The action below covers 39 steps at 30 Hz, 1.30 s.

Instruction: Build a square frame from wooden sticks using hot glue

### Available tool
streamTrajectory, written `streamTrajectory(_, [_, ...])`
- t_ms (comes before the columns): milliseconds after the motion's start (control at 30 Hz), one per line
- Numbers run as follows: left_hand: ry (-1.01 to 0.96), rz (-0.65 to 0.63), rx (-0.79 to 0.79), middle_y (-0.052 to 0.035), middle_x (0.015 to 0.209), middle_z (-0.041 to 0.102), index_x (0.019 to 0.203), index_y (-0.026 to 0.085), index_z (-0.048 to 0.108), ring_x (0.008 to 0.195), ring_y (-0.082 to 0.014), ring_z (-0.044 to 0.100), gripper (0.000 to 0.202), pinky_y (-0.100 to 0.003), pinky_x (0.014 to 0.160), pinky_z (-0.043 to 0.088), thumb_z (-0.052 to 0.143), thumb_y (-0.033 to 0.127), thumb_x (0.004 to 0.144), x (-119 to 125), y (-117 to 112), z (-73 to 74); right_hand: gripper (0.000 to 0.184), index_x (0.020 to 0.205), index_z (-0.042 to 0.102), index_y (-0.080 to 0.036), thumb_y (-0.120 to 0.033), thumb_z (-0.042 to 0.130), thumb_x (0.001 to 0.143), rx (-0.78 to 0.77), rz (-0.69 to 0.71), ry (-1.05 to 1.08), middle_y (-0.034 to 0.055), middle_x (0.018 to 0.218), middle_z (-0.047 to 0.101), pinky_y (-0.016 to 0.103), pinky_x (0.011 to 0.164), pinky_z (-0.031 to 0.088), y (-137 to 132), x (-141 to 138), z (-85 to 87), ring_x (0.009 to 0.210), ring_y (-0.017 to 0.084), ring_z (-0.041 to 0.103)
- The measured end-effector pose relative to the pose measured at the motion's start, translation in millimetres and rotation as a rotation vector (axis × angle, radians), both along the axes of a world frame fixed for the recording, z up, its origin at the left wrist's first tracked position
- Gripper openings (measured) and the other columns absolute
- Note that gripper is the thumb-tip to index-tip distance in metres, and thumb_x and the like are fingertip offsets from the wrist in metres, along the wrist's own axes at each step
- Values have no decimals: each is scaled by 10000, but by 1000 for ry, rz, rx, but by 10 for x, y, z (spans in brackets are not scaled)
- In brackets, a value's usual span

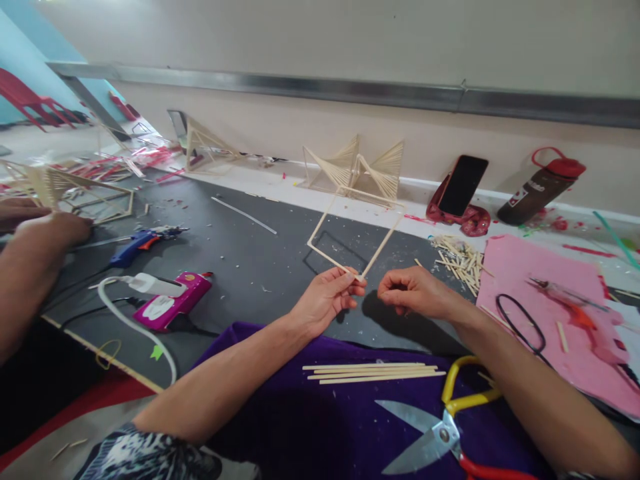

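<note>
My left hand (330,300) pinches one corner of a square frame (376,257) made of thin wooden sticks, held tilted up above the dark grey table. Just right of that corner is my right hand (419,292), apart from the frame, its fingers curled together; whatever they may hold is hidden. Several loose wooden sticks (373,375) lie side by side on purple cloth (310,420) in front of me. Close to them rest large open scissors (445,433) with one yellow and one red handle.
A pink glue gun (600,327) lies on pink sheet (505,267), near a pile of stick offcuts (457,260). Stick models (335,167), a phone (464,185) and a bottle (543,187) line the wall. Left are a magenta power strip (177,300), blue glue gun (143,245) and another person's hand (55,233).
</note>
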<state>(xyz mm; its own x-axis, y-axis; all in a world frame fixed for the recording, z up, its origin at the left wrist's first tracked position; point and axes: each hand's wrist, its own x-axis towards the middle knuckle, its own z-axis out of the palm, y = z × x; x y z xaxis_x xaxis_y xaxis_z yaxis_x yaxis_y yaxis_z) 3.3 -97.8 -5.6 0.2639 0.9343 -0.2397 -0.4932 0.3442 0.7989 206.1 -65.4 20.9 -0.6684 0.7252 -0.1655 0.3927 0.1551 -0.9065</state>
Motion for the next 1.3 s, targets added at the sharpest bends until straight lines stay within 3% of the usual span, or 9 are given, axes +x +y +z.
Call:
streamTrajectory(133, [-14, 65, 20, -50, 805, 648, 861, 115, 578, 646, -82, 612, 80, -150, 497, 500, 608, 168, 810, -80, 67, 42, 118, 705, 607, -185, -235, 507, 745, 147, 117, -219, -29, 600, 579, 208, 497, 385, 121, 171, 25, 504, 102, 549])
streamTrajectory(267, [-10, 82, 19, -51, 802, 648, 855, 116, 579, 637, -80, 610, 81, -148, 492, 495, 613, 169, 805, -115, 89, 69, 167, 676, 646, -186, -190, 487, 727, 646, -235, -668, 34, 668, 650, 254, 558, 359, 323, 419, 31, 628, 164, 589])
streamTrajectory(367, [1, 71, 15, -52, 801, 650, 849, 121, 578, 639, -82, 611, 92, -148, 490, 492, 624, 180, 797, -100, 75, 64, 160, 700, 655, -192, -226, 507, 748, 777, -438, -649, 47, 722, 669, 269, 587, 367, 366, 477, 55, 678, 182, 600])
streamTrajectory(500, [34, 24, 6, -53, 810, 657, 865, 126, 578, 645, -86, 613, 133, -152, 488, 492, 648, 204, 783, -45, 32, 34, 152, 743, 634, -190, -309, 547, 780, 555, -337, -208, 4, 677, 651, 237, 565, 398, 196, 254, 78, 564, 117, 573])
streamTrajectory(667, [68, -18, 33, -47, 816, 648, 867, 121, 581, 644, -84, 604, 160, -151, 488, 490, 658, 230, 777, 14, -19, -4, 230, 953, 602, -187, -283, 597, 744, 205, -208, 18, -16, 704, 643, 201, 479, 389, -35, -102, -43, 535, 95, 568])
streamTrajectory(800, [113, -10, 58, -47, 822, 644, 859, 121, 577, 652, -87, 602, 160, -157, 490, 491, 647, 246, 786, 22, -26, -3, 128, 776, 630, -171, -262, 541, 783, 128, -94, 61, -24, 634, 603, 194, 480, 390, -17, -96, -110, 525, 85, 556])
streamTrajectory(1033, [243, 2, 128, -34, 805, 636, 845, 132, 565, 653, -93, 596, 197, -164, 483, 483, 648, 296, 777, 19, -25, 40, 314, 681, 604, -158, -465, 609, 748, 106, -677, 264, -30, 526, 548, 191, 376, 314, 323, 372, 77, 404, 68, 474])
streamTrajectory(1200, [375, 0, 190, -40, 799, 633, 840, 133, 574, 662, -105, 601, 208, -177, 492, 486, 638, 321, 777, 29, -23, -7, 405, 996, 649, -185, -473, 666, 712, -11, -617, 510, 15, 751, 664, 179, 359, 317, 334, 479, 194, 482, 80, 555])
streamTrajectory(1300, [403, 18, 200, -37, 794, 632, 853, 134, 583, 655, -105, 607, 197, -169, 482, 476, 636, 308, 777, 33, 3, -60, 307, 917, 684, -178, -350, 738, 667, 59, -622, 498, 1, 684, 655, 176, 383, 358, 281, 457, 219, 484, 79, 560])
